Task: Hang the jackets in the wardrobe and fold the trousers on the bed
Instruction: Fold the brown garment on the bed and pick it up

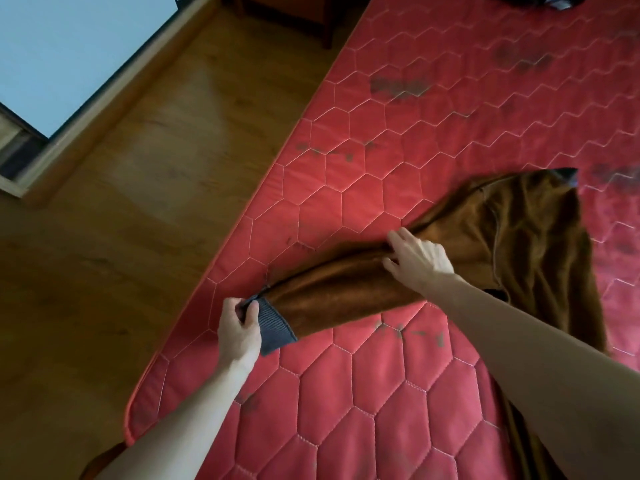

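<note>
A brown velvety jacket (pixel 526 230) lies spread on the red quilted mattress (pixel 398 140), one sleeve stretched toward the bed's left edge. The sleeve ends in a dark grey ribbed cuff (pixel 275 327). My left hand (pixel 239 330) pinches that cuff at the mattress edge. Further up, at mid-sleeve, my right hand (pixel 417 258) grips a bunch of the brown fabric. My right forearm hides the jacket's lower part.
Wooden floor (pixel 138 220) runs along the left of the bed. A pale wardrobe door or panel (pixel 69 53) stands at the top left. Another dark garment (pixel 554 1) lies at the mattress's far edge. A dark wooden furniture leg (pixel 327 29) stands beyond the bed.
</note>
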